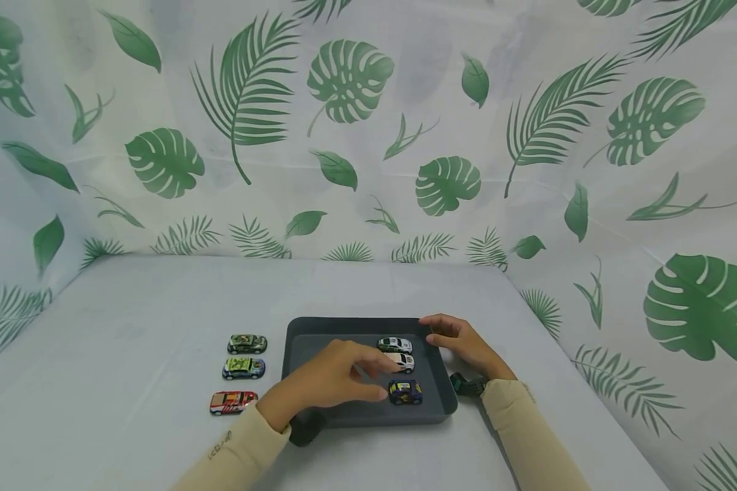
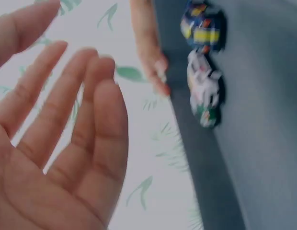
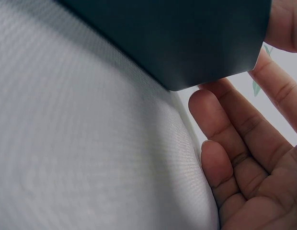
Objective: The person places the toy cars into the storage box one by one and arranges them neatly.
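— Sleeves first, cream ones, right at the bottom of the head view. Past them the left hand [image 1: 325, 382] hangs over the dark grey tray [image 1: 356, 326], fingers stretched out loosely toward the little cars inside, nothing in its grasp.

— Is it touching one?

— Hard to say. Its fingertips are just beside the white car [image 1: 401, 361], possibly brushing it. From the left wrist the palm [image 2: 57, 143] is spread wide, fingers straight and empty.

— And the other hand?

— The right hand [image 1: 460, 341] is at the tray's far right corner, thumb on the rim, fingers curled lightly along the outside wall. The right wrist view shows the fingers [image 3: 225, 139] relaxed and bent against the tray's corner [image 3: 187, 48], resting on the grey cloth of the bench [image 3: 81, 143].

— How many cars in the tray?

— Three: a silver car [image 1: 394, 344] farthest back, the white one in the middle, a dark blue car [image 1: 405, 392] nearest. Left of the tray, on the bench, three more in a column: a camouflage car [image 1: 247, 343], a blue and green car [image 1: 243, 368] and a red car [image 1: 233, 402].

— Behind all that?

— Leaf-print cloth [image 1: 344, 136] hung as a backdrop.
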`<state>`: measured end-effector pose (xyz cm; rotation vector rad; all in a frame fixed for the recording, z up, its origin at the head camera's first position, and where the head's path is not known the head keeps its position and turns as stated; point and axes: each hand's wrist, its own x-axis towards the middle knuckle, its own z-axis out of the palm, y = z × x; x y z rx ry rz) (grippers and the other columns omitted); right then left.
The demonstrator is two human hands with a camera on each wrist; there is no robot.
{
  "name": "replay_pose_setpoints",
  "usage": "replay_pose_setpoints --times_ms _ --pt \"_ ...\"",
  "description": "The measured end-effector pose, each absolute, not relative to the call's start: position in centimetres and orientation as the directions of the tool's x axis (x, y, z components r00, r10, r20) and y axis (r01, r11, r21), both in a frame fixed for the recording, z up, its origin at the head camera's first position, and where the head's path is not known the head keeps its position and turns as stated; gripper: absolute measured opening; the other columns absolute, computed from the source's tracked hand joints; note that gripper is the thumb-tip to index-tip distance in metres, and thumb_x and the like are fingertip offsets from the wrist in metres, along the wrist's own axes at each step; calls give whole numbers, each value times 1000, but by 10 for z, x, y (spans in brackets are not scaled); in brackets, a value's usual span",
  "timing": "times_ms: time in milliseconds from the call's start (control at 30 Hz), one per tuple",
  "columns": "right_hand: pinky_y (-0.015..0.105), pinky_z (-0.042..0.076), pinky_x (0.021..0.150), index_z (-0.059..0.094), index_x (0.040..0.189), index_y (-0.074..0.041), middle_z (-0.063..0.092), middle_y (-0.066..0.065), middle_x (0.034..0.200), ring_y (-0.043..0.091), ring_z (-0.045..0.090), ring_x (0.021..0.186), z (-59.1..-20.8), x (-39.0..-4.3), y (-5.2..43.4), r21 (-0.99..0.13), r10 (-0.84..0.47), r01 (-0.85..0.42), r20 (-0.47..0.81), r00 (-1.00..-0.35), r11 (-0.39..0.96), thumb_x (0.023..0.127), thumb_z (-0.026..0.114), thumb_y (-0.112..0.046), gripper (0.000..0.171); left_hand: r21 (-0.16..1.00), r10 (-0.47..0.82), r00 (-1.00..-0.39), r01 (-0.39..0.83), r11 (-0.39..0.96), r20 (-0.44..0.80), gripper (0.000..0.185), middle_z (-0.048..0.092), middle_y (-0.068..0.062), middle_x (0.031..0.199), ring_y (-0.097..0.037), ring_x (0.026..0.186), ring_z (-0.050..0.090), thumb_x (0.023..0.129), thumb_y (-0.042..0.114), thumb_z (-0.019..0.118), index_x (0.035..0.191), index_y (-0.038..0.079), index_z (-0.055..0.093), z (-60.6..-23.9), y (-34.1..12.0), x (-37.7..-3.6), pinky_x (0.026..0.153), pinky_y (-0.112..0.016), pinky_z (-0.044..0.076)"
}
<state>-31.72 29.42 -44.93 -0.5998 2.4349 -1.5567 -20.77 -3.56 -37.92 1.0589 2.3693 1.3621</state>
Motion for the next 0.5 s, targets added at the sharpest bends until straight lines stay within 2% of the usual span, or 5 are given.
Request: replay_pose_setpoints --times_ms 100,200,233,367,500 --pt "65 38 118 62 143 7 65 26 143 33 63 129 -449 -318 293 -900 -428 -229 54 -902 371 104 70 -11 44 814 687 -695 515 269 213 36 76 -9 131 -24 111 72 100 14 80 135 8 75 -372 -48 -210 91 -28 59" --pt "65 39 118 62 143 6 64 25 144 34 62 131 -449 -319 292 -897 -425 -229 52 -904 377 105 70 -11 43 809 678 -696 528 258 238 36 76 -8 132 -20 113 72 102 16 78 137 8 74 -364 -61 -212 93 -30 59" --pt "64 39 118 62 143 6 64 25 144 34 62 131 -449 -319 292 -897 -425 -229 51 -904 379 105 70 -11 43 808 674 -698 529 258 241 36 75 -9 133 -23 114 72 102 17 77 137 8 74 -361 -65 -213 94 -29 59" --pt "62 41 117 63 143 6 64 26 144 36 62 132 -448 -319 294 -894 -416 -223 46 -908 388 104 70 -11 43 827 644 -724 504 250 246 37 74 -10 134 -27 116 72 103 15 76 138 5 72 -352 -83 -217 97 -30 58" --pt "60 42 117 62 144 6 64 26 144 36 63 131 -449 -321 294 -891 -416 -224 43 -908 396 105 70 -12 44 833 598 -758 490 257 261 39 73 -12 136 -30 118 72 103 13 76 140 2 71 -348 -104 -222 102 -39 58"
